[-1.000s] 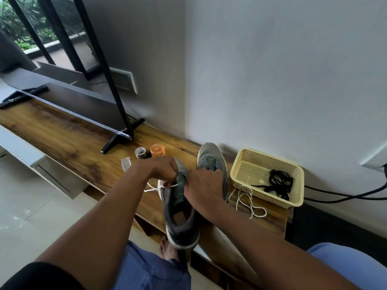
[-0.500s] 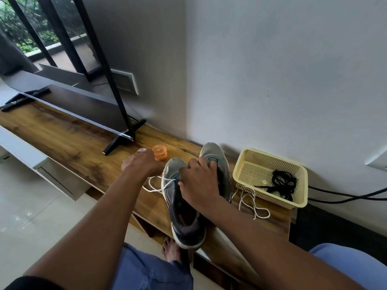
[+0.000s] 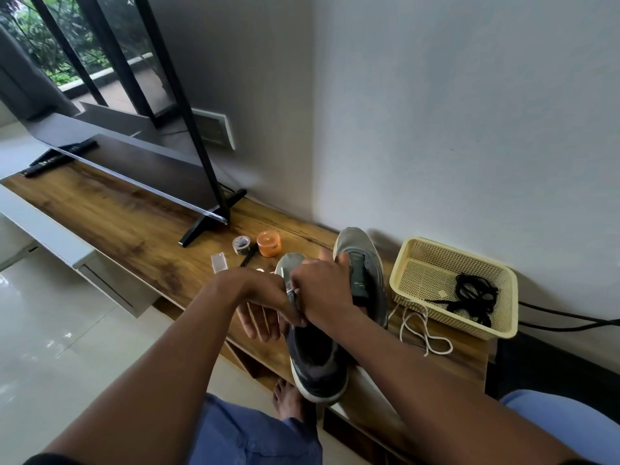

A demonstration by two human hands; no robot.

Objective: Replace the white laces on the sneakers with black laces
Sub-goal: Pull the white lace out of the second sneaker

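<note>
Presently, the count stands as follows.

Far sneaker (image 3: 364, 263): on the surface (image 3: 110, 219) by the wall, no lace showing in it; I judge its white lace already out.
Loose white lace (image 3: 424, 333): lying in loops on the surface, between the far sneaker and the basket (image 3: 416, 260).
Black laces (image 3: 474, 297): bundled inside the basket, untouched; none threaded yet.
Near sneaker (image 3: 315, 357): heel toward me at the surface edge, toe toward the wall; a little white lace (image 3: 291, 292) shows at its eyelets, so I judge removal here unfinished.
Left hand (image 3: 265, 307): thumb side at the lace just above the tongue, where I seem to pinch it; the other fingers (image 3: 258, 322) hang straight, beside the sneaker's left flank.
Right hand (image 3: 322, 290): curled over the near sneaker's upper, gripping it; its fingertips are hidden, so I cannot tell whether they also hold lace.
Remaining: pull the last white lace free, then thread black laces through both sneakers.
</note>
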